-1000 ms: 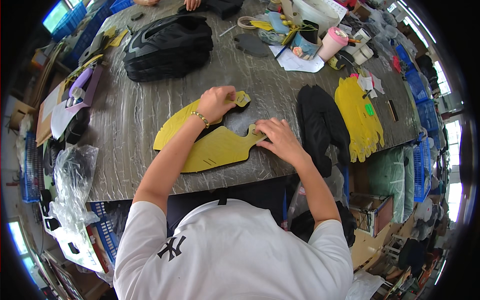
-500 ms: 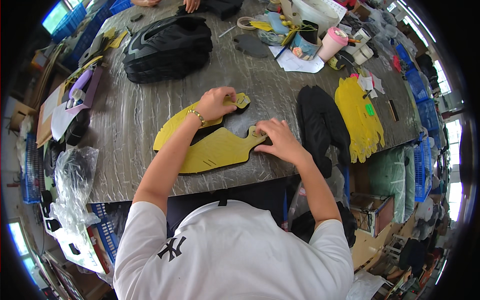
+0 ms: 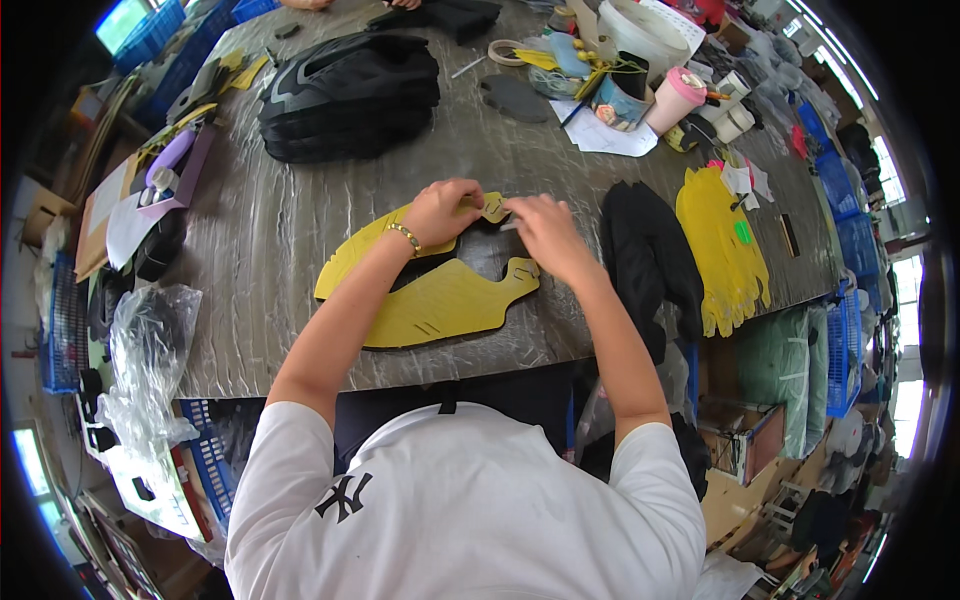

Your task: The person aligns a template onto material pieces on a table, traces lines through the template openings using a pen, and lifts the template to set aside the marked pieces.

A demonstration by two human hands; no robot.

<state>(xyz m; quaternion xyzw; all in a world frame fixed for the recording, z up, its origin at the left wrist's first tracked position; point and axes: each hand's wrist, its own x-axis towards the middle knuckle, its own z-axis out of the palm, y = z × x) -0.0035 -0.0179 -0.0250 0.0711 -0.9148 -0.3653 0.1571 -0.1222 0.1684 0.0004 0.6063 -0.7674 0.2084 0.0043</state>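
Two yellow pattern pieces lie side by side before me, the far piece (image 3: 355, 262) and the near piece (image 3: 440, 302), each with black material showing at its edges. My left hand (image 3: 447, 212), with a beaded bracelet at the wrist, bends closed on the narrow right end of the far piece. Just across that end is my right hand (image 3: 545, 236), its thumb and fingertips drawn together. Something small and pale shows by the right thumb, too small to name. No hand touches the near piece, and its notched right end is uncovered.
A stack of black shoe uppers (image 3: 350, 100) sits beyond my hands. To the right lie black pieces (image 3: 650, 260) and a yellow stack (image 3: 720, 250). A pink cup (image 3: 677, 100), a white bucket (image 3: 640, 40) and a tape roll (image 3: 506, 52) crowd the far right. Another person's hands show at the top edge.
My right hand has left the near piece's notched end and moved away from me to the far piece's end. My left hand stays on the far piece. The whole view has shifted slightly.
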